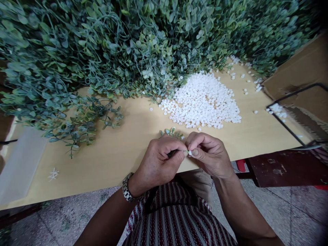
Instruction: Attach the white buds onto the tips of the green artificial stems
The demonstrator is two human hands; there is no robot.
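My left hand [161, 159] pinches the stem of a small artificial leaf sprig [171, 132], whose leaves stick out above my fingers. My right hand [208, 153] pinches a tiny white plastic piece [190, 153] at the stem's tip, thumb and forefinger closed on it. Both hands meet over the near edge of the light wooden table [123, 150]. A heap of the same small white pieces [203, 100] lies on the table just beyond my right hand. A watch sits on my left wrist.
A big pile of artificial green foliage [115, 48] covers the back and left of the table. A cardboard box [302, 71] and a black wire frame [294, 112] stand at right. A white plastic sheet [20, 164] lies at left, a dark red bench [284, 167] lower right.
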